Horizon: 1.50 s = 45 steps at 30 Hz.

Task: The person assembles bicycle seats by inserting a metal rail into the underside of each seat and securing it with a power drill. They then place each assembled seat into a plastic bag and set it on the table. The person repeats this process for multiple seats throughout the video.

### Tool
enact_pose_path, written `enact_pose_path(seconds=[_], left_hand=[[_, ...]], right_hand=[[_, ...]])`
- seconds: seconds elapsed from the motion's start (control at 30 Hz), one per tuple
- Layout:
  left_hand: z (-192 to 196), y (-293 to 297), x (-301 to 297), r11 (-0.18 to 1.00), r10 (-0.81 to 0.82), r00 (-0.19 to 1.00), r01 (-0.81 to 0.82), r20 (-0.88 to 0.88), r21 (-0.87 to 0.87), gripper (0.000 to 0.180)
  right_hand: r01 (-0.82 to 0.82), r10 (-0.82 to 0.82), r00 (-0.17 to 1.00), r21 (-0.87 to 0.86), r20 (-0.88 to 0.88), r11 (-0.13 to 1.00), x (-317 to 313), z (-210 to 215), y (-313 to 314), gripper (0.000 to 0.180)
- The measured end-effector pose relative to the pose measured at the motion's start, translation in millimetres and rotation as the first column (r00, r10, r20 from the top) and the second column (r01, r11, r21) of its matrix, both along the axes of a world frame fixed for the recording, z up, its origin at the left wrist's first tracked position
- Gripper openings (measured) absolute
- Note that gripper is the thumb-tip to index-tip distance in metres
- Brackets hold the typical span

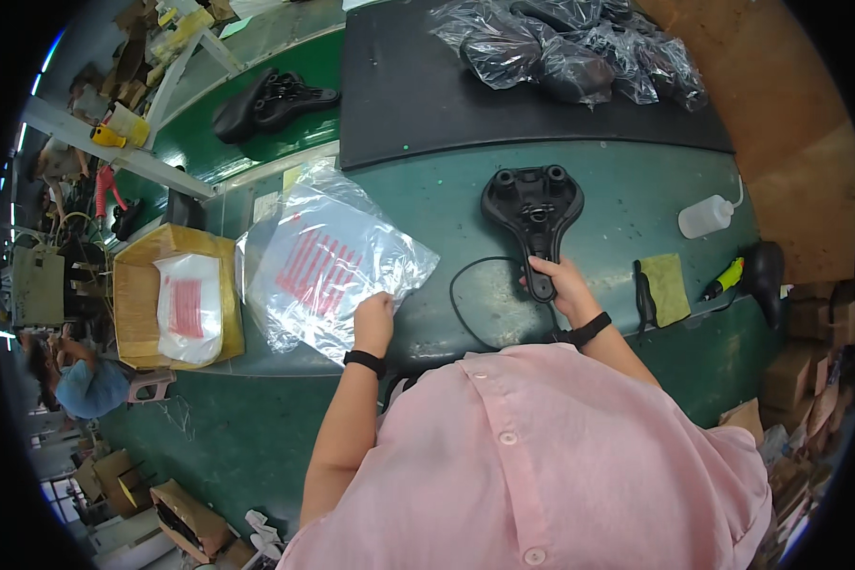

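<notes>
My right hand (564, 285) grips the narrow nose of a black bicycle saddle (534, 204), its underside facing up and its wide end pointing away from me. To the left, my left hand (374, 319) is closed on the lower right edge of a clear plastic bag (328, 252) with red print. That bag lies spread over the green bench, apart from the saddle. A dark cable (456, 299) runs from my right wrist, curving over the bench between my hands.
A yellow box (123, 313) of printed bags stands at the left. Plastic-wrapped saddles (579, 71) lie on a black mat (399, 104) at the back; another saddle (266, 104) is far left. A white squeeze bottle (705, 218), a green cloth (667, 288) and a yellow-and-black tool (727, 278) are right.
</notes>
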<state>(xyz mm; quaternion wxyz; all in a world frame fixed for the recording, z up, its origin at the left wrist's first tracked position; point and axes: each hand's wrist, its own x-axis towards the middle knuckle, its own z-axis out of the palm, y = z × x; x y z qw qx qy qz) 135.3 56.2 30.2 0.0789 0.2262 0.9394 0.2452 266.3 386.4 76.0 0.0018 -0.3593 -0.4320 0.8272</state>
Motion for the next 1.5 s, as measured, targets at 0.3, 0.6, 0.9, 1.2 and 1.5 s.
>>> enact_pose_path(seconds=[0.3,0.6,0.9,1.2,1.5], left_hand=[[23.0,23.0,-28.7,0.900,0.207,0.934,-0.299,0.291,0.319,0.036],[65.0,45.8,-33.4,0.825,-0.040,0.752,-0.346,0.657,0.446,0.004],[61.4,-49.5,-53.7,0.229,-0.115,0.613,-0.749,0.782,0.621,0.016],[73.2,-40.4,-37.1,0.305,-0.030,0.617,-0.744,0.787,0.594,0.014],[81.9,-47.9,-63.8,0.380,0.033,0.740,-0.631,0.672,0.676,0.023]], right_hand=[[-0.179,0.177,0.981,-0.017,-0.078,0.984,-20.5,57.9,-20.1,0.032],[-0.436,0.366,0.875,-0.184,-0.318,0.881,-88.9,42.3,-105.3,0.046],[-0.333,0.343,0.934,0.106,-0.097,0.937,-122.9,-19.3,-110.9,0.043],[-0.216,0.462,0.880,0.772,-0.112,0.598,-91.7,57.1,-89.6,0.062],[-0.326,0.710,0.648,0.943,0.276,-0.069,-79.5,37.0,-117.1,0.051]])
